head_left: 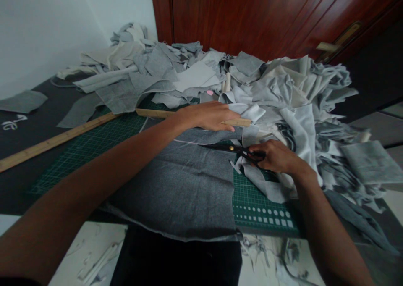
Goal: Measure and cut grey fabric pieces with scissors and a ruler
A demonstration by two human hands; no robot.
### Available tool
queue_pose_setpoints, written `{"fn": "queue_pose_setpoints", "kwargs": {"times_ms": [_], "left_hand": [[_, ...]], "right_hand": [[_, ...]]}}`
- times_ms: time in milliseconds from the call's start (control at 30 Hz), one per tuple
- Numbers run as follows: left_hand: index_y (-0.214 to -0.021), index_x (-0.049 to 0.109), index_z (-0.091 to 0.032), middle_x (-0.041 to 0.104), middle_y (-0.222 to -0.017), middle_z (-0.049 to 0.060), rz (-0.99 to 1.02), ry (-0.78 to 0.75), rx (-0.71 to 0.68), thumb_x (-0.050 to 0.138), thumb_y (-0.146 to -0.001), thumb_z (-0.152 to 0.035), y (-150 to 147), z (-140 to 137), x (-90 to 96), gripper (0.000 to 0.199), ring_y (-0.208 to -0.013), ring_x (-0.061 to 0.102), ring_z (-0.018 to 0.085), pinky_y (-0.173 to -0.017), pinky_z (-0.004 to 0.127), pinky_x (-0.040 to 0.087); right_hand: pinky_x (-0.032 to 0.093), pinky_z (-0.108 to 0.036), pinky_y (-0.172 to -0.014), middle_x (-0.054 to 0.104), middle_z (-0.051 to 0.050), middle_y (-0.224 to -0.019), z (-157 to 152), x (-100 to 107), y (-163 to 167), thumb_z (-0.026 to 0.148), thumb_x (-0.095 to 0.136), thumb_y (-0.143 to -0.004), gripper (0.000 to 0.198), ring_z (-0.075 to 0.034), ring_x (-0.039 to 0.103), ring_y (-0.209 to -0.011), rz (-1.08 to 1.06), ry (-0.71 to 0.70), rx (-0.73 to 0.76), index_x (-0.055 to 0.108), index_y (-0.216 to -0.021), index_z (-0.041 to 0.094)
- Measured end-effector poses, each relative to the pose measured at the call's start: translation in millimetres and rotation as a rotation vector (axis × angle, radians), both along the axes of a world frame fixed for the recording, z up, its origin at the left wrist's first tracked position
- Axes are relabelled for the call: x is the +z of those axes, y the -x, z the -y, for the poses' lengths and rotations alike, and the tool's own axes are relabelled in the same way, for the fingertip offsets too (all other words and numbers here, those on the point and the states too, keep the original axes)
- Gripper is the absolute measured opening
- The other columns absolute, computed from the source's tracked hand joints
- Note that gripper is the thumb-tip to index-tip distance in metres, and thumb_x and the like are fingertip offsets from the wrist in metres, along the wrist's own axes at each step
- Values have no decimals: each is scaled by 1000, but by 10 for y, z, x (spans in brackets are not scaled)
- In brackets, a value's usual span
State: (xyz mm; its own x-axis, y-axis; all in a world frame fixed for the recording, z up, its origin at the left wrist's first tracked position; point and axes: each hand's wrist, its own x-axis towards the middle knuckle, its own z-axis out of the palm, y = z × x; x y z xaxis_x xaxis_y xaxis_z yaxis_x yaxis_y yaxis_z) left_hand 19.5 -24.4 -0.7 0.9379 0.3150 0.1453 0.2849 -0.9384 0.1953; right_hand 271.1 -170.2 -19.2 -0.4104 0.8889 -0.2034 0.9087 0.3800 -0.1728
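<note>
My right hand (278, 156) grips a pair of black scissors (232, 148) by the handles, with the blades pointing left into dark grey cloth (185, 185). A pale line runs along the cloth ahead of the blades, with a narrow strip of cloth on its far side. My left hand (209, 116) lies flat with fingers stretched out, over a short wooden ruler (154, 113) beyond that strip. The cloth rests on a green cutting mat (252, 195) and hangs over the near table edge. Part of the ruler is hidden beneath my left hand.
Heaped grey and white fabric scraps (195, 76) cover the back and right of the table, against a reddish wooden door (252, 17). A longer wooden ruler (59, 141) lies at left. Loose scraps (100, 256) litter the floor. A pink piece (209, 93) sits among the fabric.
</note>
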Motion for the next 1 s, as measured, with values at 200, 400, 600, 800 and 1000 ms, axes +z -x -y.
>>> {"fn": "queue_pose_setpoints", "kwargs": {"times_ms": [200, 400, 600, 800, 1000], "left_hand": [[-119, 72, -23, 75, -91, 7, -10, -14, -25, 61, -99, -46, 15, -17, 7, 33, -84, 68, 22, -75, 32, 40], [-117, 73, -24, 74, -88, 6, 6, 16, -28, 62, -98, -44, 20, -17, 14, 29, -85, 68, 22, -78, 32, 40], [-118, 73, -24, 75, -93, 8, 11, 9, -24, 62, -98, -46, 25, -22, 20, 31, -88, 68, 23, -78, 32, 41], [-118, 73, -23, 75, -94, 8, 1, 9, -5, 62, -98, -45, 26, -11, 40, 32, -87, 67, 24, -78, 33, 42], [-117, 72, -23, 74, -90, 6, -21, 9, 19, 61, -98, -46, 25, -17, 68, 31, -84, 66, 22, -80, 32, 42]], "right_hand": [[29, -28, -61, 66, -2, -67, 1, -5, -6, 24, 60, -78, 12, -16, 54, -61, -24, 4, 1, 72, -81, 21], [29, -28, -61, 64, -1, -66, 7, 15, 5, 23, 60, -77, 12, -15, 52, -60, -36, 12, -2, 71, -80, 20], [29, -27, -60, 63, -1, -64, 15, 25, 8, 22, 59, -77, 13, -15, 51, -59, -61, 1, 6, 71, -79, 21], [30, -28, -62, 67, -2, -69, 10, 19, 1, 20, 58, -75, 16, -16, 54, -62, -37, 11, 16, 72, -82, 20], [30, -27, -61, 66, -1, -67, 23, 35, 6, 18, 56, -72, 19, -15, 53, -60, -62, 13, 9, 72, -82, 20]]}}
